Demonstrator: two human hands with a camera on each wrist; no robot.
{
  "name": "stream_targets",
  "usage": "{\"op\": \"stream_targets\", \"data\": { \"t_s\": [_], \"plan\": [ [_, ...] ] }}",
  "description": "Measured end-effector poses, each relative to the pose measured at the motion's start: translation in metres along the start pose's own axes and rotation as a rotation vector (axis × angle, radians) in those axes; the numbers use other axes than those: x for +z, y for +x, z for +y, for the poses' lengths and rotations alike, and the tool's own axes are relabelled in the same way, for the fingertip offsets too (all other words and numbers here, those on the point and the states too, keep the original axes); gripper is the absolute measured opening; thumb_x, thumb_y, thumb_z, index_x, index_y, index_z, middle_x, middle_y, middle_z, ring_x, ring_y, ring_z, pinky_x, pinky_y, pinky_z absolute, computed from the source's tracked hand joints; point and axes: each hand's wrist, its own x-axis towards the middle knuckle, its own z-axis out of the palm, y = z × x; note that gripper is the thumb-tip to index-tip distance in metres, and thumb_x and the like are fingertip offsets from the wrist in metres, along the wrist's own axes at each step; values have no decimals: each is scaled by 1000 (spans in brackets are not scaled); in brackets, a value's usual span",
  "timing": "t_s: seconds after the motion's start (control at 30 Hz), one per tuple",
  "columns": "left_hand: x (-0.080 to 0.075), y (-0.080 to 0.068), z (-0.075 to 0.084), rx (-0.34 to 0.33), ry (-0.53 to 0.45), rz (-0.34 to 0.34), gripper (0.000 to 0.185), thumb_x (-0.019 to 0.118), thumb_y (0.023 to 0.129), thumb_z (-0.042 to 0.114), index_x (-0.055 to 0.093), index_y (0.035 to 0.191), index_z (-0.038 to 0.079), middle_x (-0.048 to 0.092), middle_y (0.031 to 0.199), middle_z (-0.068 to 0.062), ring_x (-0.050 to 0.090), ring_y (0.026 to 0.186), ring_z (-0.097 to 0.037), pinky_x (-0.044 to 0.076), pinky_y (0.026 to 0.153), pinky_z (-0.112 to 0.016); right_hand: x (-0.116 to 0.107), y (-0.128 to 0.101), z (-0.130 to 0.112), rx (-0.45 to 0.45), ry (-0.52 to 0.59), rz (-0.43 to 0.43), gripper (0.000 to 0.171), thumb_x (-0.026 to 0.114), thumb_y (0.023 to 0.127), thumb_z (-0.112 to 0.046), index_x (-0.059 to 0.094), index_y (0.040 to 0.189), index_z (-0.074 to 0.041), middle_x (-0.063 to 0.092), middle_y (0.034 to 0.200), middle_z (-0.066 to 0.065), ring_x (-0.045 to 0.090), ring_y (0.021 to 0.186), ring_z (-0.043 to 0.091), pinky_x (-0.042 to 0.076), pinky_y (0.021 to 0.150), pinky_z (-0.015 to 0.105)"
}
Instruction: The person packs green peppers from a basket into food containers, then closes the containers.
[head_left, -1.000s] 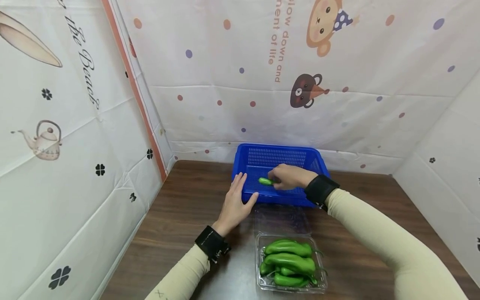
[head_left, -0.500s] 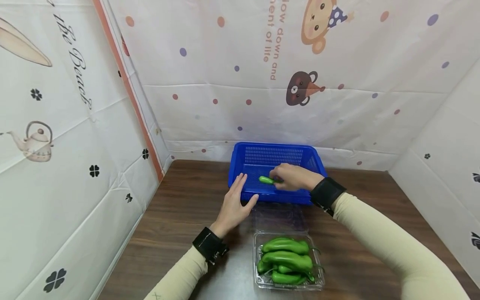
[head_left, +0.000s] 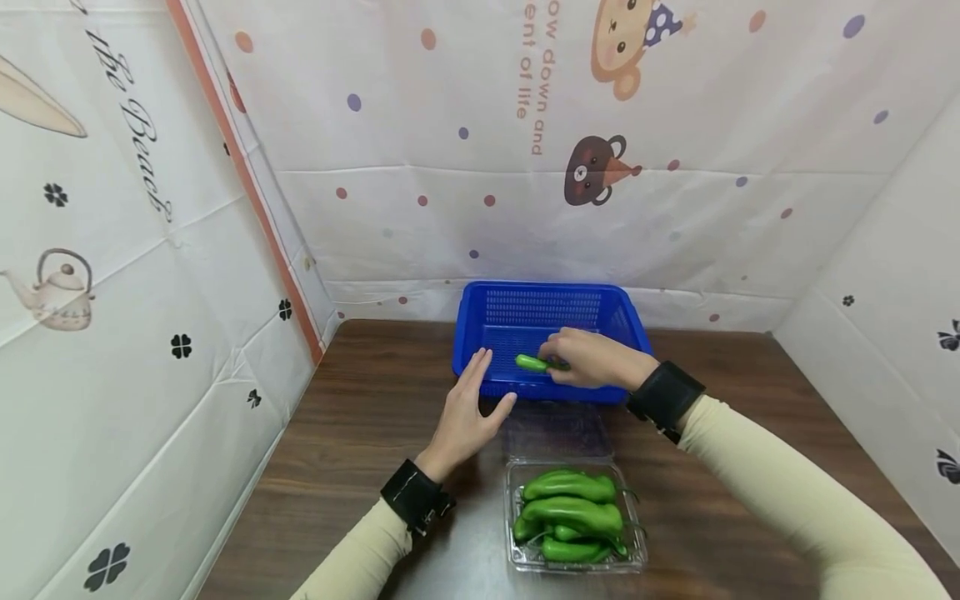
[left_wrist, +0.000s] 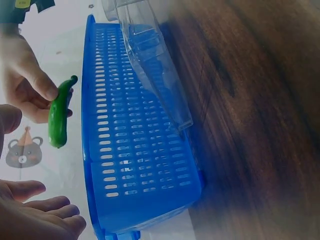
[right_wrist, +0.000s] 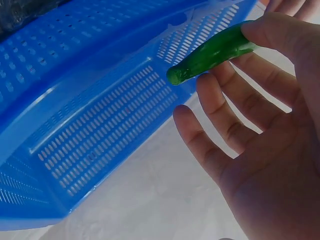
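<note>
A blue slotted basket (head_left: pixel 495 302) (left_wrist: pixel 140 165) (right_wrist: pixel 75 100) stands at the back of the brown table (head_left: pixel 360 425). My right hand (head_left: pixel 592 358) (right_wrist: pixel 260 125) is over the basket and pinches a small green pepper (head_left: pixel 531 362) (left_wrist: pixel 59 115) (right_wrist: pixel 212 52) between thumb and fingers. My left hand (head_left: pixel 465 412) (left_wrist: pixel 35 212) rests against the basket's near left corner with straight fingers. In front of the basket a clear plastic clamshell tray (head_left: pixel 633 557) holds several green peppers (head_left: pixel 573 508); its open lid (left_wrist: pixel 155 65) lies against the basket.
Patterned white sheets (head_left: pixel 450 167) wall in the table on the left, back and right. Bare brown tabletop lies left of the basket and right of the tray.
The view has drifted slightly. My right hand with the pepper has sunk a little over the basket. The left hand stays at the basket's corner.
</note>
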Motion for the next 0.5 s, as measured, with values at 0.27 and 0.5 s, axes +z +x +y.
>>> {"op": "stream_targets", "data": {
  "t_s": [0.27,0.5],
  "plan": [
    [-1,-6,2,11,-8,-2,77,67,100,39,32,161,6,29,166,-14,28,153,-26,33,119,-51,3,-13,-8,-13,-12,40,17,73,96,-15,74,112,-11,61,91,-2,51,80,14,48,72,33],
    [-3,-12,5,20,-19,3,78,67,100,38,31,161,8,30,166,-13,28,153,-28,33,119,-52,5,-27,-17,-51,-6,78,19,71,98,-15,73,116,-10,61,94,-1,49,80,13,46,72,33]
  ]
}}
